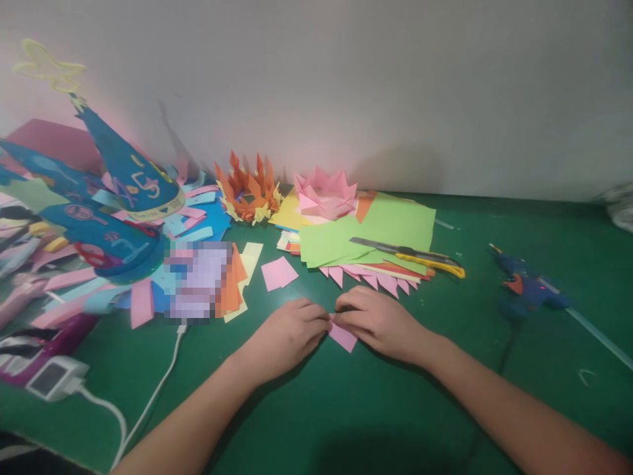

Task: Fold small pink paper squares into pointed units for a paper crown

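Near the middle of the green table, a small piece of pink paper is pinched between both hands. My left hand grips its left edge, the fingertips pressed together. From the other side, my right hand closes thumb and fingers on the upper part of the paper. My fingers cover its top, so I cannot tell how it is folded there. Just beyond my left hand lie pink paper squares. Past my right hand is a row of pink pointed paper pieces, partly under green sheets.
A yellow utility knife rests on the green sheets. Behind stand an orange paper crown and a pink one. Blue cone hats crowd the left, near a white cable. A blue glue gun lies right.
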`<state>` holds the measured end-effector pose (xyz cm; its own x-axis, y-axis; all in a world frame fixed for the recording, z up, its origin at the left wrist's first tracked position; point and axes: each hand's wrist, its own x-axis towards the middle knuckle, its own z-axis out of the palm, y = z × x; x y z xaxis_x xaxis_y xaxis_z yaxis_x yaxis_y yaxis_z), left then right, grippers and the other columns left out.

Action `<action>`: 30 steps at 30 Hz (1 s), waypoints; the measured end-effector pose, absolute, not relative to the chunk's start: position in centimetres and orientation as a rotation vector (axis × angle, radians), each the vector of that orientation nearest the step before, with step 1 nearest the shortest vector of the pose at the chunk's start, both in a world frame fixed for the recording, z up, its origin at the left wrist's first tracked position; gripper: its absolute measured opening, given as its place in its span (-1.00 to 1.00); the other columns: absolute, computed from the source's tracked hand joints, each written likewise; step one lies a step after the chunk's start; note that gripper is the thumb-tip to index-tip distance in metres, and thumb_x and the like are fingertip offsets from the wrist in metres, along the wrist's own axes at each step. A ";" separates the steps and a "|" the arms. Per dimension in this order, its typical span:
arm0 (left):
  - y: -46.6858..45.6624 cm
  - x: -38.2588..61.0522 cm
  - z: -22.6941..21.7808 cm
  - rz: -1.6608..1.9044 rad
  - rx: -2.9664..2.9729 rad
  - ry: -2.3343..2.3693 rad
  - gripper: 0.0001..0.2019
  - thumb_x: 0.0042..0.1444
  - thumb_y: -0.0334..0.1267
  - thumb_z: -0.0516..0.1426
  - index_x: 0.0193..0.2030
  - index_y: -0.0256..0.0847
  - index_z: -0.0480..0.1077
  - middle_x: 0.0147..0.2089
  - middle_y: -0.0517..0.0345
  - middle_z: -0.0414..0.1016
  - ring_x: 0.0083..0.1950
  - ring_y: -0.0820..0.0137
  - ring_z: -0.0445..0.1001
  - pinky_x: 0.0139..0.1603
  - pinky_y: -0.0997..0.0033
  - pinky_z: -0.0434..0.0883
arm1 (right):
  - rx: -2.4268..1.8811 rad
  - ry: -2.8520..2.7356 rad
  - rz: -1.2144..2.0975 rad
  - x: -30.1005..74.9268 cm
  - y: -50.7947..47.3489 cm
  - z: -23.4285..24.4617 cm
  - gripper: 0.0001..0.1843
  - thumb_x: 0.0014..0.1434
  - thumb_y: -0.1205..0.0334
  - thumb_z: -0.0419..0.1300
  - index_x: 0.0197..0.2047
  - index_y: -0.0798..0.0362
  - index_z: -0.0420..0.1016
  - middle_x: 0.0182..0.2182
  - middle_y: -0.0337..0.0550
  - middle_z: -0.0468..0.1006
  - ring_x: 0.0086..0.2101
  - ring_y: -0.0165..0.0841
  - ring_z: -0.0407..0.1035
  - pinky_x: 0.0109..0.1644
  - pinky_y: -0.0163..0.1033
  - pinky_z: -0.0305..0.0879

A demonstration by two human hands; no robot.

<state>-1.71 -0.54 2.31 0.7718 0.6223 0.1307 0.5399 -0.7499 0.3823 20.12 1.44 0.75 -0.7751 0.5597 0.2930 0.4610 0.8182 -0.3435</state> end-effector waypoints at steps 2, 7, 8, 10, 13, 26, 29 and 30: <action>-0.6 -1.7 2.3 0.347 2.642 0.900 -0.75 0.29 -0.36 -0.08 -0.14 -0.24 0.42 -0.18 0.05 0.45 -0.12 0.36 0.38 -0.09 0.34 0.37 | -0.752 -2.623 0.376 20.2 1.4 1.0 -0.71 0.30 0.30 -0.03 -0.20 0.06 0.53 -0.24 -0.05 0.47 -0.24 -0.31 0.28 -0.18 -0.19 0.25; -0.6 -1.7 2.5 0.347 2.644 0.895 -0.74 0.30 -0.35 -0.09 -0.16 -0.25 0.43 -0.16 0.04 0.45 -0.12 0.35 0.38 -0.10 0.34 0.37 | -0.732 -2.573 0.497 20.3 1.5 0.9 -0.74 0.29 0.31 -0.01 -0.18 0.06 0.52 -0.24 -0.05 0.49 -0.22 -0.31 0.31 -0.15 -0.18 0.27; -0.6 -1.7 2.5 0.353 2.644 0.892 -0.73 0.30 -0.35 -0.09 -0.16 -0.25 0.43 -0.15 0.04 0.45 -0.12 0.35 0.38 -0.10 0.34 0.37 | -0.737 -2.550 0.511 20.3 1.6 0.8 -0.74 0.29 0.31 0.00 -0.18 0.05 0.52 -0.25 -0.06 0.50 -0.23 -0.32 0.32 -0.15 -0.19 0.28; -0.6 -1.8 2.5 0.356 2.643 0.885 -0.73 0.30 -0.35 -0.10 -0.16 -0.25 0.43 -0.15 0.04 0.45 -0.12 0.36 0.38 -0.09 0.34 0.38 | -0.748 -2.514 0.512 20.4 1.6 0.6 -0.74 0.30 0.29 -0.01 -0.19 0.06 0.52 -0.27 -0.06 0.52 -0.25 -0.33 0.34 -0.17 -0.19 0.30; -0.6 -1.8 2.6 0.347 2.645 0.882 -0.74 0.30 -0.36 -0.09 -0.15 -0.26 0.42 -0.16 0.04 0.45 -0.13 0.36 0.38 -0.10 0.34 0.38 | -0.743 -2.520 0.476 20.4 1.6 0.5 -0.73 0.30 0.29 -0.01 -0.20 0.07 0.52 -0.28 -0.05 0.52 -0.26 -0.32 0.34 -0.19 -0.18 0.31; -0.7 -1.6 2.5 0.356 2.615 0.858 -0.77 0.28 -0.42 -0.08 -0.17 -0.28 0.40 -0.13 0.00 0.42 -0.08 0.34 0.37 -0.06 0.35 0.38 | -0.702 -2.594 0.449 20.5 1.6 0.5 -0.73 0.30 0.34 -0.03 -0.17 0.10 0.51 -0.25 -0.04 0.50 -0.25 -0.32 0.31 -0.19 -0.19 0.29; -0.8 -1.7 2.4 0.350 2.620 0.854 -0.77 0.27 -0.42 -0.08 -0.17 -0.29 0.40 -0.12 -0.01 0.41 -0.07 0.34 0.37 -0.05 0.35 0.38 | -0.690 -2.604 0.444 20.6 1.6 0.5 -0.73 0.30 0.34 -0.03 -0.17 0.09 0.51 -0.25 -0.04 0.50 -0.25 -0.32 0.31 -0.19 -0.19 0.30; -0.8 -1.7 2.4 0.346 2.622 0.852 -0.78 0.27 -0.42 -0.07 -0.17 -0.29 0.40 -0.11 -0.01 0.41 -0.07 0.33 0.37 -0.05 0.35 0.38 | -0.684 -2.605 0.440 20.6 1.6 0.5 -0.73 0.30 0.35 -0.03 -0.17 0.09 0.51 -0.25 -0.04 0.50 -0.25 -0.32 0.31 -0.20 -0.19 0.30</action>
<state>-1.67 -0.76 2.35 0.7882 0.6039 0.1185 0.5153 -0.7530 0.4092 20.58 1.60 0.52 -0.7959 0.5228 0.3053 0.3935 0.8299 -0.3955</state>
